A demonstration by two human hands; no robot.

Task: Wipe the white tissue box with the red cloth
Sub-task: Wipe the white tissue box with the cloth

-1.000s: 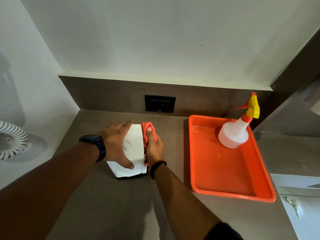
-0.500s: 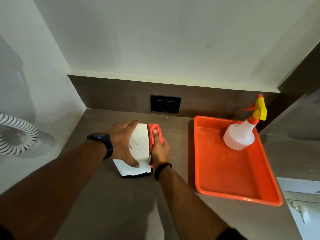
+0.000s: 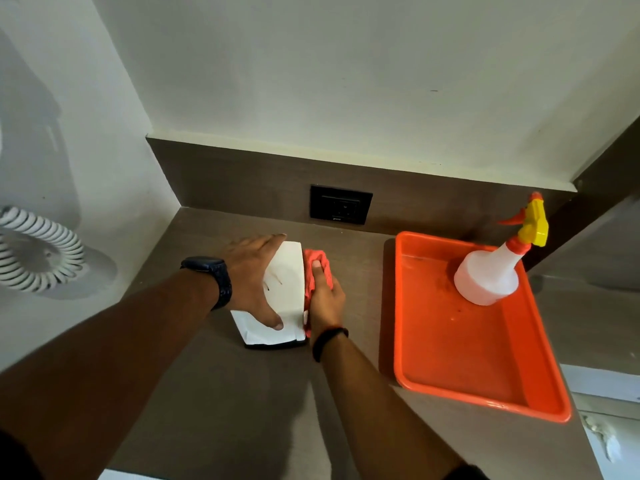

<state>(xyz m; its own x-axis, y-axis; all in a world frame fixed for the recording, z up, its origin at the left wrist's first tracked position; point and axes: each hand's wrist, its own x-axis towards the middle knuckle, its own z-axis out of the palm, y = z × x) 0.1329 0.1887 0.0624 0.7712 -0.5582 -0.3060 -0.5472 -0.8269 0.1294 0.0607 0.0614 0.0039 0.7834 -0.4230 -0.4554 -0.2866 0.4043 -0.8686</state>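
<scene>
The white tissue box (image 3: 284,289) with a dark base sits on the brown counter, left of centre. My left hand (image 3: 252,278), with a dark watch on its wrist, lies flat over the box's top and left side, thumb on the near end. My right hand (image 3: 325,299) presses the red cloth (image 3: 313,268) against the box's right side. The cloth is bunched under my fingers, and part of it is hidden by the hand.
An orange tray (image 3: 460,355) lies to the right with a white spray bottle (image 3: 491,271), yellow and orange nozzle, standing in its far corner. A black wall socket (image 3: 340,205) is behind the box. A coiled white cord (image 3: 38,251) hangs on the left wall.
The right hand with the cloth slid slightly along the box's right side. The left hand stayed on the box. The camera view shifted a little.
</scene>
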